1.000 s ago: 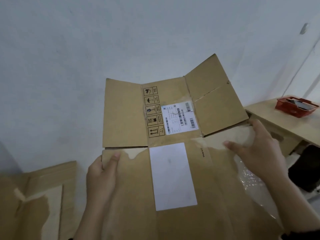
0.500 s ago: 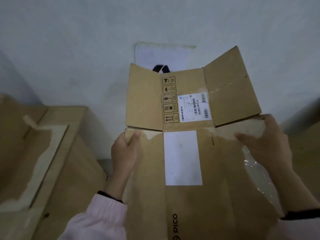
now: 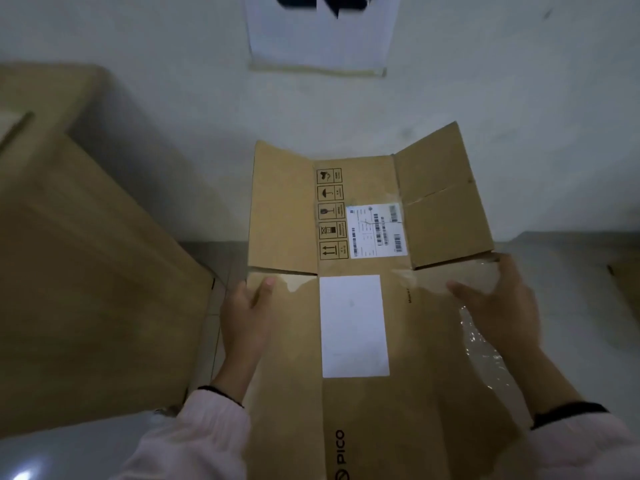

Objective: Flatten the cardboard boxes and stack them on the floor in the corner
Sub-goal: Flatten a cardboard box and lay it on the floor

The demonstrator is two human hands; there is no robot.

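Gripping both side edges, left hand (image 3: 244, 306) and right hand (image 3: 498, 306) hold the flattened, labelled box (image 3: 363, 393).

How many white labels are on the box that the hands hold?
2. A blank label sits on the main panel of the box; a barcode label sits on the middle flap above it. The underside is hidden.
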